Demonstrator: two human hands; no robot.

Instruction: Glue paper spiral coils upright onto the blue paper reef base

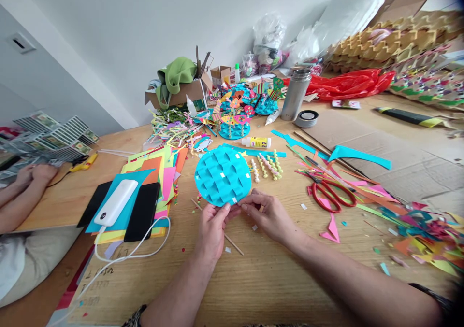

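A round blue paper disc (217, 172) with rows of woven-looking folds and several small white squares on it is held up over the table in the middle of the head view. My left hand (214, 223) grips its lower edge, thumb on the front. My right hand (266, 213) is closed in a pinch at the lower right edge, touching or nearly touching the disc; anything between its fingertips is too small to make out. Just behind the disc lie short twisted paper strips (269, 166) and a glue bottle (258, 142). A thin stick (234, 245) lies under my hands.
Red scissors (333, 196) and paper scraps (416, 230) lie to the right. Coloured sheets (168, 172) carry a white power bank (118, 202) and a black phone (142, 213) at left. A metal flask (296, 95) stands behind. Another person's hands (43, 172) rest far left.
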